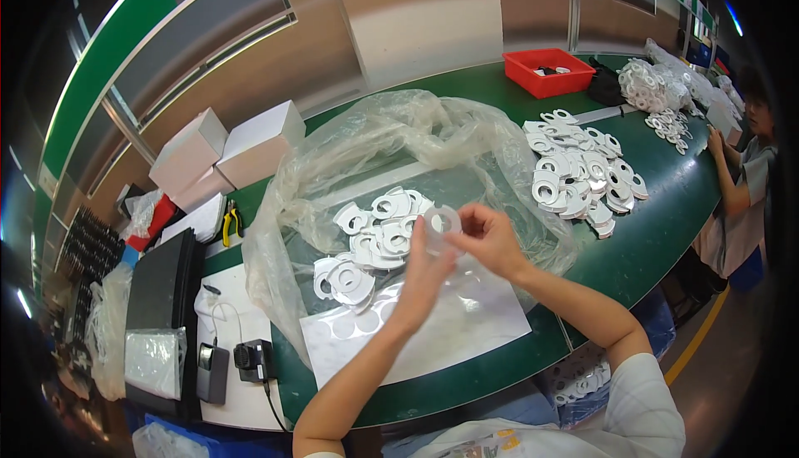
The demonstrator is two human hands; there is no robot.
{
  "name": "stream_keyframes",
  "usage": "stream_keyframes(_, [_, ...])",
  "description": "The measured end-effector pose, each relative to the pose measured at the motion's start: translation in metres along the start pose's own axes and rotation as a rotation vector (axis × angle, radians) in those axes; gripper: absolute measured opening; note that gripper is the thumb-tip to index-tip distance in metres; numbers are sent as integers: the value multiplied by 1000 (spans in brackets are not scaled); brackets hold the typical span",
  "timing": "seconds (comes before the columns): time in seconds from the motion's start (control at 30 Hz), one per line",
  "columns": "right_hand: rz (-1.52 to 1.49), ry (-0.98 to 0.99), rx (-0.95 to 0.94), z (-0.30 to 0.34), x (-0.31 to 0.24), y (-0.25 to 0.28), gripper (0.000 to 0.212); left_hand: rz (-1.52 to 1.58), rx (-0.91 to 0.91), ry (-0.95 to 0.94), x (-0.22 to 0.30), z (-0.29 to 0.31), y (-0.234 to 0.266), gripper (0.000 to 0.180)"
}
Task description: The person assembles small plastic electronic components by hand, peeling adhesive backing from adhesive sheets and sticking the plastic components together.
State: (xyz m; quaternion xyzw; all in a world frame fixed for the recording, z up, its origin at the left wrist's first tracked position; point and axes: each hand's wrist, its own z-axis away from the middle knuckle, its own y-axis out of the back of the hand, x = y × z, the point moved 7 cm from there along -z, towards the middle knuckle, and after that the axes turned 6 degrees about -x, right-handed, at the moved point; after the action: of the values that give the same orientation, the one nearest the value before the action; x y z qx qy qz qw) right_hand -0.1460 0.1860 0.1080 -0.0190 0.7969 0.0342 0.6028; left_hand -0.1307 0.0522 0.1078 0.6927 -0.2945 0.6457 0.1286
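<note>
A white, flat ring-shaped part (pixel 444 220) with a round hole is held up between my two hands, above the bench. My left hand (pixel 423 283) is blurred; its finger and thumb close around the part's lower left side. My right hand (pixel 493 243) pinches at the part's right edge with bent fingers. Just left of the part lies a loose pile of similar white parts (pixel 384 232) on clear plastic. Beneath my hands is a pale sheet (pixel 466 329) with round sticker-like shapes along its left side, partly covered by my left forearm.
Crumpled clear plastic (pixel 366 138) surrounds the near pile. Right of it lies a larger pile of white parts (pixel 574 171); a red bin (pixel 549 82) stands behind. Left are white boxes (pixel 262 138), yellow-handled pliers (pixel 232 223) and a black adapter (pixel 254 360). A co-worker (pixel 741 183) is at far right.
</note>
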Motion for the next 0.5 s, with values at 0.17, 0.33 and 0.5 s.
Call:
stream_keyframes(0.17, [171, 151, -390, 15, -23, -10, 24, 194, 103, 180, -47, -12, 0, 75])
stream_keyframes(0.33, [510, -113, -455, 11, 3, 49, 25, 469, 136, 318, -65, -24, 5, 75])
stream_keyframes(0.5, [995, -202, -544, 12, 41, 63, 25, 730, 12, 366, -96, -36, -5, 72])
